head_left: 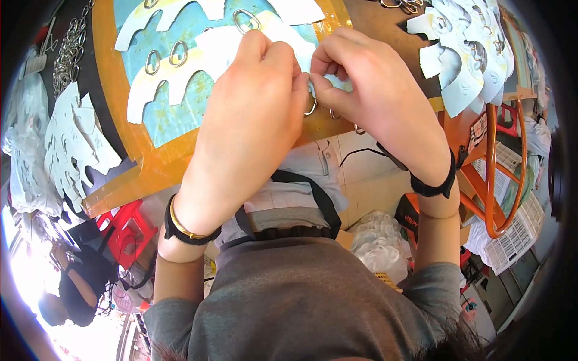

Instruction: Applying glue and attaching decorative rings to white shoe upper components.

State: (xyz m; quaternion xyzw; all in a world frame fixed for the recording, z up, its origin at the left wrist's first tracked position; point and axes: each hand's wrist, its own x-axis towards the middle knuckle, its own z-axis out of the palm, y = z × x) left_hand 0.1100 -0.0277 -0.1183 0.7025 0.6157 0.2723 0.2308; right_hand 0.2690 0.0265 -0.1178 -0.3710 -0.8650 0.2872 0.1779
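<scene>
My left hand [259,102] and my right hand [367,78] meet over the front edge of the table, fingertips nearly touching. Both are closed in a pinch; what sits between the fingertips is mostly hidden. A metal ring [311,107] shows just below them, and a few more lie near the table edge under my right hand. Behind my left hand lies a white scalloped cut piece [142,90] on a turquoise mat [162,123]. Oval metal rings [179,54] stand along its strip. Another white scalloped piece [180,13] lies farther back.
Orange-brown tape [150,165] borders the mat. White pieces with rings [469,54] are heaped at right, more white cut pieces [75,147] at left beside metal rings [71,54]. An orange tubular frame [492,174] and white crate [518,237] stand right; a red stool [129,231] and another person [78,283] are lower left.
</scene>
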